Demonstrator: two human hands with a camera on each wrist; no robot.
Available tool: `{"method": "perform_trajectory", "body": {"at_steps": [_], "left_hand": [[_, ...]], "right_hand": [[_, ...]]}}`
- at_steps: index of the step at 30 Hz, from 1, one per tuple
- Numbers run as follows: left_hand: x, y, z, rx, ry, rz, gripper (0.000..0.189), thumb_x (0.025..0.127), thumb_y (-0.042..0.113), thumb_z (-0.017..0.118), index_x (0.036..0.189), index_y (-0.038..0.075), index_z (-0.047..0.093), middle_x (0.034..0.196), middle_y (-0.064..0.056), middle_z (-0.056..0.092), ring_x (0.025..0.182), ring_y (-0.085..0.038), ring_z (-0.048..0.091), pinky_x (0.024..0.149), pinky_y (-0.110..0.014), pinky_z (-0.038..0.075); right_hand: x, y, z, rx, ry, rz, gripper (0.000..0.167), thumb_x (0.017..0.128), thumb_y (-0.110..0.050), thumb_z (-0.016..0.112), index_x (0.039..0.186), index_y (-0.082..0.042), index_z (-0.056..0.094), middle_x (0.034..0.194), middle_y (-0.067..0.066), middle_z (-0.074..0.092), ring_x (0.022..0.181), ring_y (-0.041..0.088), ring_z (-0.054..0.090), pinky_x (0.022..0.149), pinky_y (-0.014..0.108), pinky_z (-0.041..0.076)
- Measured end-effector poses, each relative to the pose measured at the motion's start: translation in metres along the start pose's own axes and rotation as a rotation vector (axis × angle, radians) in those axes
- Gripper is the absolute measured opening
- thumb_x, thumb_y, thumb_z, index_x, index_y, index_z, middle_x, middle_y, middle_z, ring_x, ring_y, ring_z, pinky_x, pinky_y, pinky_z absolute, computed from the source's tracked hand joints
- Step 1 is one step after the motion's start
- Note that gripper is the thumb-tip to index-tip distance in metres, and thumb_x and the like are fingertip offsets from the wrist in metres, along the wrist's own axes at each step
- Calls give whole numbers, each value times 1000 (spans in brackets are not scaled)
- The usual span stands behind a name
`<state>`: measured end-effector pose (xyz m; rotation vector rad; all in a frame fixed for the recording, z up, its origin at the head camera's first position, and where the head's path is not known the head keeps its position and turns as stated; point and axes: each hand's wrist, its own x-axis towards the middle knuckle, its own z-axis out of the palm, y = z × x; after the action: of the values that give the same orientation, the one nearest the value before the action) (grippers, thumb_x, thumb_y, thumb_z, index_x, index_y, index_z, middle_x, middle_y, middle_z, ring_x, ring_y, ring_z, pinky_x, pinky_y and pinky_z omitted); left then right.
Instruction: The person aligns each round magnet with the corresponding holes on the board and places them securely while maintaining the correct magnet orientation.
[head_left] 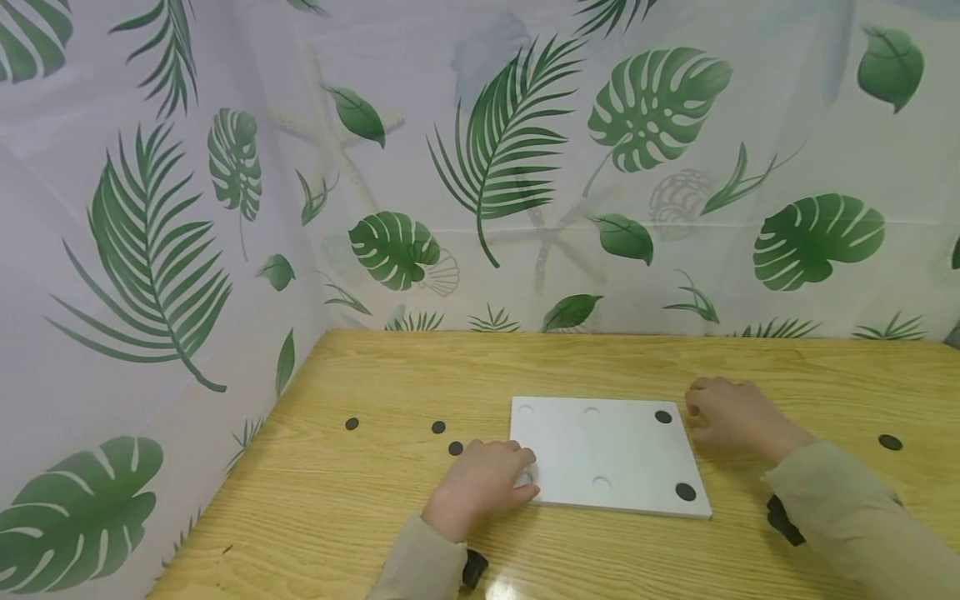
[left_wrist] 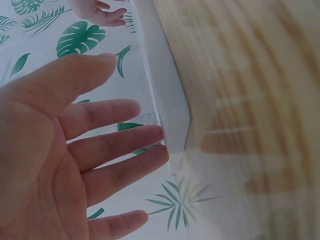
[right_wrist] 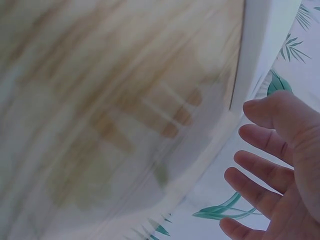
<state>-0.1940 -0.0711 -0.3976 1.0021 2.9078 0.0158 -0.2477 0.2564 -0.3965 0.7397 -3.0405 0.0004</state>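
Observation:
A white rectangular board [head_left: 622, 454] with shallow round recesses lies flat on the wooden table. Black discs sit at its far right corner [head_left: 663, 417] and near right corner [head_left: 686, 492]. Over the board's near left corner is my left hand [head_left: 487, 479], partly hiding a recess there. Its fingers [left_wrist: 115, 145] are spread and nearly straight in the left wrist view, tips at the board's edge; whether they press on it I cannot tell. Just off the board's right side, my right hand [head_left: 735, 417] has relaxed, parted fingers [right_wrist: 257, 187] and holds nothing.
Three loose black discs lie left of the board: one farther out [head_left: 352, 423], one nearer [head_left: 438, 427] and one beside my left hand [head_left: 455, 448]. Another black disc [head_left: 890, 442] lies far right. Leaf-printed cloth [head_left: 510, 167] hangs behind the table [head_left: 375, 517] and along its left.

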Motion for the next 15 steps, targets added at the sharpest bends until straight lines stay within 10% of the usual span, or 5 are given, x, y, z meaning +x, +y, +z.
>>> {"method": "perform_trajectory", "body": {"at_steps": [15], "left_hand": [[0,0,1,-1,13,10,27,85,36,55,99,15,61,78,5,55,62,-7,45,58,-29,40]], "right_hand": [[-5,3,-4,11,0,23,14,68,-16,68,76,-10,58,82,4,54,70,21,51,55,42,41]]}}
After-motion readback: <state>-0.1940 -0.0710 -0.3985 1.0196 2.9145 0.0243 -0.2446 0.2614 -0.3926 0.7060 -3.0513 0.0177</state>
